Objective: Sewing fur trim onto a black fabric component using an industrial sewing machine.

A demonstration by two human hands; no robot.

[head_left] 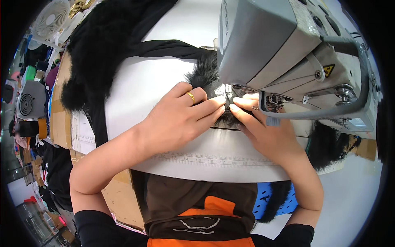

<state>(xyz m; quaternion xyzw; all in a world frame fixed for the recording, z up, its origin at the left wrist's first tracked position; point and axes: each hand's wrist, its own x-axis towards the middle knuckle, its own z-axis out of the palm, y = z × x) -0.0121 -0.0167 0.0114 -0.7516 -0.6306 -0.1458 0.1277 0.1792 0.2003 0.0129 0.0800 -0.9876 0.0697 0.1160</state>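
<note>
Black furry fabric [203,71] lies under the needle area of a grey-and-white sewing machine [259,37]. My left hand [179,117], with a gold ring on one finger, comes in from the left. Its fingertips are pressed together on the fur, just left of the needle. On the other side my right hand [263,127] pinches the fur between thumb and fingers, close to the left fingertips. Part of the right hand is hidden behind the machine's thread guides and grey guard bar [329,115]. The fabric's edge between the fingers is too small to make out.
A large heap of black fur [98,49] trails over the white table [152,78] at the left. A printed ruler strip [205,160] curves along the near edge. More black fur [327,144] hangs at the right. Below stands a blue perforated basket [263,199]; cardboard [119,197] is at the left.
</note>
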